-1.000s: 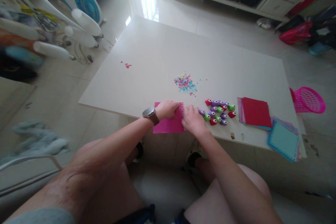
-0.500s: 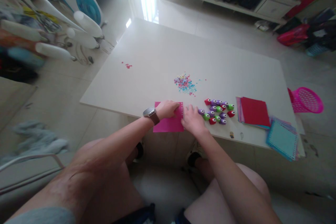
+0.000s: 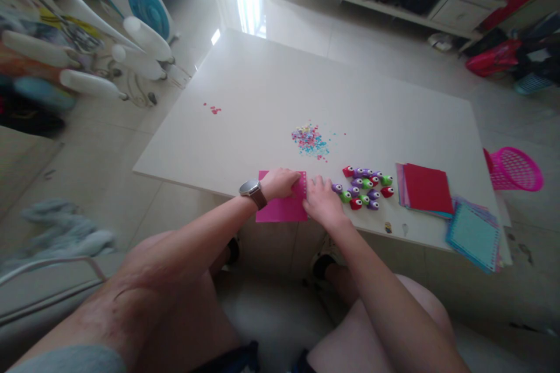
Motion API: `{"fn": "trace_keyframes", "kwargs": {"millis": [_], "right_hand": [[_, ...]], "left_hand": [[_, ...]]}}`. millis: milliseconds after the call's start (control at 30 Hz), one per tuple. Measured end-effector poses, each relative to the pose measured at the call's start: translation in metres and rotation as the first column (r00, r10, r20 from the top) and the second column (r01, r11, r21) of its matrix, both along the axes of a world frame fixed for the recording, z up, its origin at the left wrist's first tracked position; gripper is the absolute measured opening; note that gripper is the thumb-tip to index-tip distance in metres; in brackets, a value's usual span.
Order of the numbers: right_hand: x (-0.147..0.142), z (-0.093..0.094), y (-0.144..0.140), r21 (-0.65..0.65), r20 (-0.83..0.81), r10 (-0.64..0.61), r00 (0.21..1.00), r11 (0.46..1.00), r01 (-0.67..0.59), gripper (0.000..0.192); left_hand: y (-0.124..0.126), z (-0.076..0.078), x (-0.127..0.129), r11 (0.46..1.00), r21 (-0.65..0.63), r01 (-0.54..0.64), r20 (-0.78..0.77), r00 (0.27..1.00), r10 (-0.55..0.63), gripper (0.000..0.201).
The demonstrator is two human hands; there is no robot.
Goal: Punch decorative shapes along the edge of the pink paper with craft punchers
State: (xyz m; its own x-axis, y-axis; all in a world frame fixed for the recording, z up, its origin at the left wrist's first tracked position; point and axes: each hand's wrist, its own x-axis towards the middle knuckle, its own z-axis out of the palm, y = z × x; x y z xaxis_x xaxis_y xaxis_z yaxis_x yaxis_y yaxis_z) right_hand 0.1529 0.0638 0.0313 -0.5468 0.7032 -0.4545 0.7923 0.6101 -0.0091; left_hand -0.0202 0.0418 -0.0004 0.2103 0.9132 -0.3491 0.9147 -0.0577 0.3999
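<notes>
From the head view I see my left hand point(image 3: 280, 182) pressing the pink sheet point(image 3: 282, 208) flat at the bench point(image 3: 262, 87) edge to steady it; my right hand point(image 3: 321, 201) pinches its right border, possibly around a small punch.

no words, labels or numbers I can read, my watch point(image 3: 251, 189) face too small, paper sheets and punches bare of print

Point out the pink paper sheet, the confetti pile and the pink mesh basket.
Pink paper sheet point(image 3: 280, 213), head view, bare lower part below the hands.
Confetti pile of coloured punched bits point(image 3: 310, 140), head view, its middle.
Pink mesh basket point(image 3: 516, 168), head view, its side wall.
</notes>
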Motion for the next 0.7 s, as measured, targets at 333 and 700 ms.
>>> {"fn": "trace_keyframes", "kwargs": {"millis": [333,700], "right_hand": [[-0.0005,0.0019,-0.0003,-0.004,0.020,-0.001,1.000,1.000,0.001,0.051],[-0.0020,0.0024,0.0006,-0.019,0.031,0.000,1.000,1.000,0.000,0.049]], "left_hand": [[-0.0002,0.0017,0.0016,1.000,-0.003,0.000,-0.025,1.000,0.000,0.018],[-0.0014,0.0048,0.0014,1.000,-0.001,0.016,-0.024,1.000,-0.016,0.020]]}}
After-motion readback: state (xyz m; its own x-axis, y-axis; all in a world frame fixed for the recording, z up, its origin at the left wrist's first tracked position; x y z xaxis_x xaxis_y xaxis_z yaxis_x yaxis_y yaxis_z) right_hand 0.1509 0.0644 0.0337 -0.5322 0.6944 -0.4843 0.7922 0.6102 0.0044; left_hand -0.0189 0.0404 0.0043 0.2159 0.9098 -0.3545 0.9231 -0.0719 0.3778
